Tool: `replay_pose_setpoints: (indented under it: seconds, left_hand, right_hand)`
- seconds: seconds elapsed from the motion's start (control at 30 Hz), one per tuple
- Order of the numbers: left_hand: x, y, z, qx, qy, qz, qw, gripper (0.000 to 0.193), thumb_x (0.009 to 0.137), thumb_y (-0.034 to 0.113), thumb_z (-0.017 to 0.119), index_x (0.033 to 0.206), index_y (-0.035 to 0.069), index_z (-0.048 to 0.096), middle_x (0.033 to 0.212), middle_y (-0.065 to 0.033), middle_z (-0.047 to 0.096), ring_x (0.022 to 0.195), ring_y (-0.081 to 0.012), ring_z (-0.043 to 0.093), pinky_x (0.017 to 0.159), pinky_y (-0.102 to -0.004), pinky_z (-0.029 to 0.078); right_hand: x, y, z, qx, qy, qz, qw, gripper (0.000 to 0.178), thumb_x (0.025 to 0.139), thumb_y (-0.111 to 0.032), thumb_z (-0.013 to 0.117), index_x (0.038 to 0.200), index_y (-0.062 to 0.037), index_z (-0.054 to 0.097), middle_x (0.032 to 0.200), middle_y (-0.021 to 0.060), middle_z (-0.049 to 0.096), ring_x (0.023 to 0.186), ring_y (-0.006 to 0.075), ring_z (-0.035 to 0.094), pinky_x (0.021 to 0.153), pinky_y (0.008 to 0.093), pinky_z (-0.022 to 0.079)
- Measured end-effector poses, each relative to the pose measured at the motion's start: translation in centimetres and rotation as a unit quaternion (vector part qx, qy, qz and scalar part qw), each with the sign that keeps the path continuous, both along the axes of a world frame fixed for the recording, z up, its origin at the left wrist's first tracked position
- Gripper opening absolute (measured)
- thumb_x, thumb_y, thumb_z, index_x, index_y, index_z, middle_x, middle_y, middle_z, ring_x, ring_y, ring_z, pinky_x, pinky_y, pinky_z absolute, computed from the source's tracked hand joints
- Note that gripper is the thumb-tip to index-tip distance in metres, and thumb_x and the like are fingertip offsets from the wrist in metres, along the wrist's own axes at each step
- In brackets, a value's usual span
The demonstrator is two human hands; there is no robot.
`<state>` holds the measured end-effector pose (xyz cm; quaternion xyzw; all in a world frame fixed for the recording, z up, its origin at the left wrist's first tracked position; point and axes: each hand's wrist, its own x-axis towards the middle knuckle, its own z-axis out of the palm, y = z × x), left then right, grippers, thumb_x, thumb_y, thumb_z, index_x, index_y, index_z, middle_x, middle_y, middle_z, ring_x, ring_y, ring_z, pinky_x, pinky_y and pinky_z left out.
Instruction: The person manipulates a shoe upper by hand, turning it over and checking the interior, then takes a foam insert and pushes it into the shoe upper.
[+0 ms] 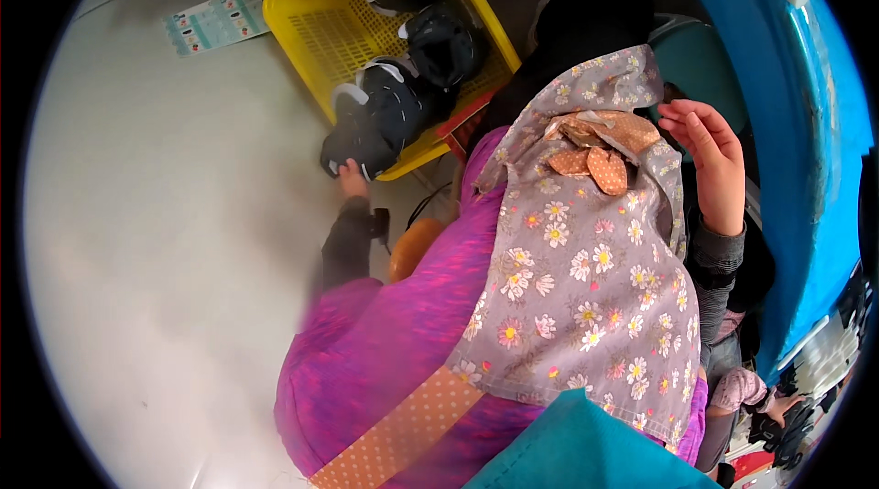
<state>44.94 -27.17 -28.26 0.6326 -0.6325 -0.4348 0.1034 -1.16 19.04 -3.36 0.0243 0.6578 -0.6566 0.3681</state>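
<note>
left hand (352, 179) touching black shoe (374, 123), yellow basket (302, 8) rim

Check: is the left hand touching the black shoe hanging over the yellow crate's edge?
Touching. Head view shows the left hand with fingertips against the black shoe's lower end at the yellow crate's edge.

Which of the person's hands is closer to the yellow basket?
Left. The left hand grips a black shoe at the yellow basket rim; the right hand is raised, open, well off to the right.
</note>
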Motion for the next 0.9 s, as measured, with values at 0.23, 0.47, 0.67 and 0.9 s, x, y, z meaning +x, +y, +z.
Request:
replay_pose_setpoints:
  seconds: [0.23, 0.47, 0.67, 0.9]
  left_hand:
    - [-11.3, 4.3, 2.2, -0.072, -0.024, -0.080, 0.994, 0.068, 0.098, 0.043, 0.059, 0.133, -0.014, 0.045, 0.131, -0.0304, 0.057, 0.124, -0.0392, 0.055, 0.105, -0.0405, 0.041]
    - [-13.9, 6.4, 4.7, -0.161, -0.271, -0.242, 0.918, 0.075, 0.086, 0.051, 0.071, 0.134, -0.002, 0.049, 0.112, -0.0296, 0.067, 0.106, -0.0466, 0.063, 0.090, -0.0484, 0.050]
    - [-10.7, 3.7, 2.6, -0.099, -0.312, -0.227, 0.917, 0.072, 0.084, 0.056, 0.072, 0.127, -0.001, 0.063, 0.111, -0.0275, 0.069, 0.106, -0.0426, 0.065, 0.089, -0.0454, 0.051]
    - [-8.7, -0.6, 1.2, -0.024, -0.139, -0.152, 0.978, 0.066, 0.080, 0.045, 0.082, 0.111, -0.011, 0.069, 0.112, -0.0223, 0.072, 0.106, -0.0321, 0.069, 0.092, -0.0373, 0.051]
  right_hand:
    - [0.2, -0.4, 0.0, -0.001, 0.000, 0.022, 1.000, 0.025, 0.103, -0.015, 0.055, 0.117, 0.0027, 0.065, 0.114, 0.0120, 0.070, 0.107, 0.0174, 0.067, 0.099, 0.0295, 0.048]
    - [0.3, -1.1, 0.2, -0.006, -0.003, 0.025, 1.000, 0.024, 0.103, -0.015, 0.056, 0.116, 0.0027, 0.065, 0.114, 0.0122, 0.071, 0.107, 0.0177, 0.066, 0.100, 0.0301, 0.048]
    - [0.5, -0.4, -0.2, -0.011, -0.012, 0.012, 1.000, 0.024, 0.103, -0.014, 0.056, 0.116, 0.0037, 0.065, 0.114, 0.0134, 0.070, 0.107, 0.0185, 0.066, 0.100, 0.0310, 0.048]
    - [0.7, -0.5, 0.5, 0.002, -0.025, 0.020, 0.999, 0.025, 0.103, -0.014, 0.055, 0.118, 0.0038, 0.065, 0.114, 0.0138, 0.070, 0.107, 0.0189, 0.066, 0.099, 0.0314, 0.049]
